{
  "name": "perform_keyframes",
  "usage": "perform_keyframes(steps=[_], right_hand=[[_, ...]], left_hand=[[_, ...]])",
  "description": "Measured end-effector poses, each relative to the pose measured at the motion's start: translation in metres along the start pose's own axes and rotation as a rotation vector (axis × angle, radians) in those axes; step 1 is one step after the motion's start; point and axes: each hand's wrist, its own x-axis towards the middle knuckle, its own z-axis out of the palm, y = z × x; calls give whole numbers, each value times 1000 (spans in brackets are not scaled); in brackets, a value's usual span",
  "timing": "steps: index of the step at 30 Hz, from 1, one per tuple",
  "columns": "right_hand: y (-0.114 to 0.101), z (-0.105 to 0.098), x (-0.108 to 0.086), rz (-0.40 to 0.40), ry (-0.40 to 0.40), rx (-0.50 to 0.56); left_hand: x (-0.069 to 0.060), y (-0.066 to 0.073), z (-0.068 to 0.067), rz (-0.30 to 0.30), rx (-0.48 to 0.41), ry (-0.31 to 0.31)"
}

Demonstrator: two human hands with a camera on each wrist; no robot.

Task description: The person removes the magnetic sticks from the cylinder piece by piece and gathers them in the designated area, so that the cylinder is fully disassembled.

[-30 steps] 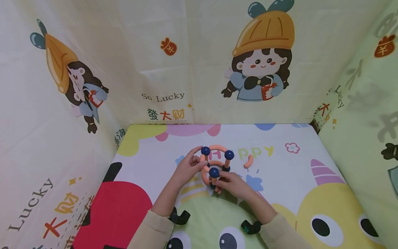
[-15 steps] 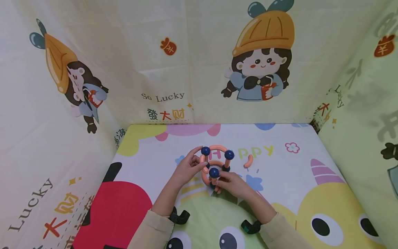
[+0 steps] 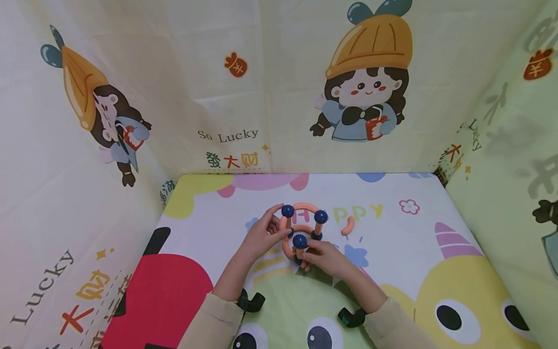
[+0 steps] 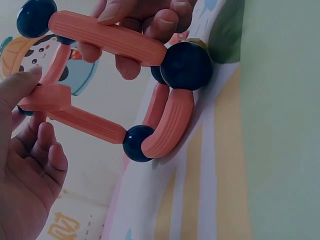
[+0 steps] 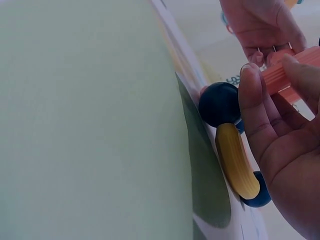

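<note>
A ball-and-rod building frame, with dark blue balls and orange rods, stands on the table between both hands. My left hand holds its left side, the index finger near the upper left ball and the thumb by a curved rod, which looks foreshortened in the left wrist view. My right hand pinches an upright straight rod below the front ball. On the upper right sits another ball. The right wrist view shows a yellow curved rod low on the frame. Fingers hide some joints.
One loose curved orange rod lies right of the frame. The table has a cartoon-printed cover, and printed cloth walls rise at the back and both sides. Black straps with mounts sit on the wrists.
The curved rod at my left thumb has swung away from the front ball, and its top stretch no longer shows in the head view. Both hands stay almost still.
</note>
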Motion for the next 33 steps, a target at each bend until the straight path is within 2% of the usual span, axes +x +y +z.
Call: perform_keyframes(steps=[6,10,14,18,23,25,28,33], right_hand=[[0,0,-1,-21,-12,3],[2,0,0,-4,-17,8],[5,1,1,21,-12,8],[5,2,0,13,-16,18],[6,1,-1,-2,-24,0],[7,1,0,-2,-26,-4],[9,1,0,-11,-27,-5],[7,-1,-1,-21,-15,-16]], left_hand=[[3,-8,3,37,10,18],[2,-10,3,46,1,18],[2,-12,2,24,-23,20],[4,-18,2,-4,-55,43],[7,-29,3,-35,-109,60],[8,-36,4,-47,-97,61],[10,-48,6,-65,-30,31],[13,-63,11,-98,65,-62]])
